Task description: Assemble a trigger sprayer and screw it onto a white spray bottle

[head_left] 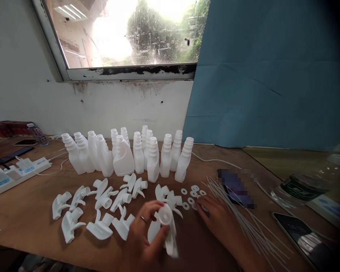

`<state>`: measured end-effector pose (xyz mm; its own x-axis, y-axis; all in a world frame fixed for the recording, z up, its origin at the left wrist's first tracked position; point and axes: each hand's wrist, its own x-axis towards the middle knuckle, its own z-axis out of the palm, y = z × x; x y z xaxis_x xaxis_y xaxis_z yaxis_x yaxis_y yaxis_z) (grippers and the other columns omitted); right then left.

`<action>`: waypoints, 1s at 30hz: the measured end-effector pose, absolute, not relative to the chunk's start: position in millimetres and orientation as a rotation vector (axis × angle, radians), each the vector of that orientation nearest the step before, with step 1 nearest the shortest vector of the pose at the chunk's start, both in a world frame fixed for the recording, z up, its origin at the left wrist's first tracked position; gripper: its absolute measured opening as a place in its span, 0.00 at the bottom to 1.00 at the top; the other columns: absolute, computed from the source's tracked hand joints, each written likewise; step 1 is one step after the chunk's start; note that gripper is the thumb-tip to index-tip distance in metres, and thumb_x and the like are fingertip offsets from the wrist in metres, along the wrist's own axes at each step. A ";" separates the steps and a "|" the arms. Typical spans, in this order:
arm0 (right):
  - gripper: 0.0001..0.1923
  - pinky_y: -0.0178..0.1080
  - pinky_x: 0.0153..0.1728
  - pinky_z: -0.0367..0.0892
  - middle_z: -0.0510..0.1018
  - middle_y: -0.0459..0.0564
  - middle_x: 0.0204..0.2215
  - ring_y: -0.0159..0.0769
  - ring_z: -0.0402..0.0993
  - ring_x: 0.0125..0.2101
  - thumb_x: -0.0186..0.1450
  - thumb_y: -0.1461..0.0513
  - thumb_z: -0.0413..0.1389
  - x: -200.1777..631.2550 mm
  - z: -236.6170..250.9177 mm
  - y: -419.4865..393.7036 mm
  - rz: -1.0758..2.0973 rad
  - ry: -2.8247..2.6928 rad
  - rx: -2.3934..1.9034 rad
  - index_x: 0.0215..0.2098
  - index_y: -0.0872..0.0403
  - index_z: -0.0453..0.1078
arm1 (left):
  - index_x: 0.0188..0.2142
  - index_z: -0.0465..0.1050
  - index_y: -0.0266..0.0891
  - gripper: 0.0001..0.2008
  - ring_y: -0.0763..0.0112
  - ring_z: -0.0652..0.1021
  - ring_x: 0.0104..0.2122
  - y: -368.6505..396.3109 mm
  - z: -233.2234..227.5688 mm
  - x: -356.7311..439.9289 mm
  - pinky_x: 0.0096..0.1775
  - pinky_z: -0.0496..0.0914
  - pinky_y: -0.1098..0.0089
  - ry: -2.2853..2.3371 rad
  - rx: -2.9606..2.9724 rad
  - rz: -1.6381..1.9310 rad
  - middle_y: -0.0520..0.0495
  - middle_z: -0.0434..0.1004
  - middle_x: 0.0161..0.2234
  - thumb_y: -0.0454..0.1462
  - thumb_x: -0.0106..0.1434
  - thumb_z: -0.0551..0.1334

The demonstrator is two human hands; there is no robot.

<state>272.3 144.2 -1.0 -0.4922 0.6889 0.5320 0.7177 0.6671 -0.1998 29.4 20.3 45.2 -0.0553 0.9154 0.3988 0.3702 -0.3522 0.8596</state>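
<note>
My left hand (144,234) grips a white trigger spray head (171,240), its round collar opening turned toward me. The fingers and thumb close around the collar. My right hand (218,219) reaches down to the tabletop, its fingers stretched over small white ring washers (191,201) with the thumb apart. Whether a fingertip touches a washer I cannot tell. Left of my hands lie several loose white spray heads (100,226), pointing various ways. More spray heads (174,200) lie just beyond the held one.
Several white bottles (124,158) without caps stand behind the spray heads. Thin white tubes (243,223) lie right of my right hand, near a blurred dark item (236,187), a phone (303,241) and a water bottle (303,185). A power strip (19,173) sits at the left.
</note>
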 end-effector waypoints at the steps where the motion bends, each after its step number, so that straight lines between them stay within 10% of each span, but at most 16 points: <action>1: 0.15 0.46 0.37 0.70 0.79 0.52 0.33 0.43 0.77 0.35 0.71 0.63 0.45 270.8 2.7 140.0 -0.057 -2.275 -1.060 0.33 0.52 0.73 | 0.48 0.69 0.44 0.11 0.62 0.77 0.47 18.2 36.6 39.0 0.47 0.72 0.66 1.282 1.673 1.398 0.44 0.75 0.50 0.41 0.67 0.59; 12: 0.05 0.27 0.35 0.75 0.81 0.45 0.33 0.33 0.80 0.32 0.68 0.59 0.56 267.5 29.1 82.4 0.327 -1.877 -0.958 0.37 0.49 0.74 | 0.44 0.70 0.42 0.14 0.56 0.77 0.47 20.2 -26.9 75.9 0.51 0.71 0.58 1.242 1.726 1.293 0.40 0.77 0.47 0.36 0.57 0.63; 16: 0.04 0.27 0.36 0.75 0.82 0.46 0.34 0.34 0.81 0.34 0.68 0.61 0.57 263.5 29.4 74.2 0.374 -1.883 -0.911 0.39 0.48 0.75 | 0.48 0.68 0.43 0.15 0.53 0.76 0.51 18.8 -12.7 59.0 0.59 0.65 0.49 1.483 1.859 1.285 0.39 0.77 0.49 0.35 0.60 0.61; 30: 0.24 0.37 0.48 0.74 0.75 0.53 0.48 0.36 0.75 0.47 0.67 0.73 0.45 233.9 14.6 66.2 0.452 -2.245 -0.647 0.56 0.49 0.68 | 0.51 0.66 0.44 0.13 0.62 0.76 0.52 19.3 -4.3 47.4 0.53 0.73 0.62 1.482 1.817 1.154 0.44 0.74 0.53 0.36 0.67 0.59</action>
<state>233.9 66.2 14.6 -0.5965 0.5731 0.5619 0.3110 0.8104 -0.4965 47.4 19.3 -4.3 0.0372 0.9575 0.2860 0.5125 -0.2640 0.8171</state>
